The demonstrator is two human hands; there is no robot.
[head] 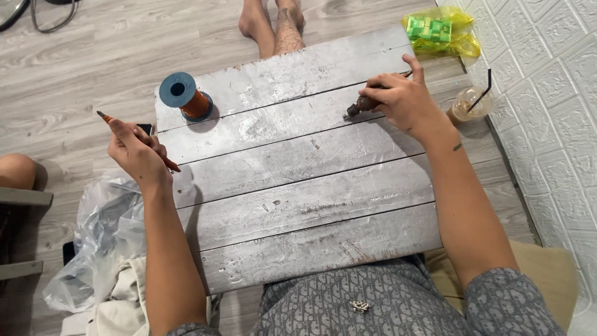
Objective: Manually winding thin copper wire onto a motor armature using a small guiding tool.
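L hand (138, 152) off the counter's (298, 205) left edge, fingers closed on a thin reddish stick (140, 142). R hand (401, 99) pressed a small dark tool (359, 107) to the board, fingers wrapped round it. Blue spool w/ orange wire (185, 96) sat upright near far-left corner. Best kept the tool low & steady, wrist braced.

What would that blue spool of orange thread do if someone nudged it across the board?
The spool stands upright on its flat end on the wooden board, so it would probably slide before tipping. Knocked over, its round flanges would likely let it roll. It looks small, probably light.
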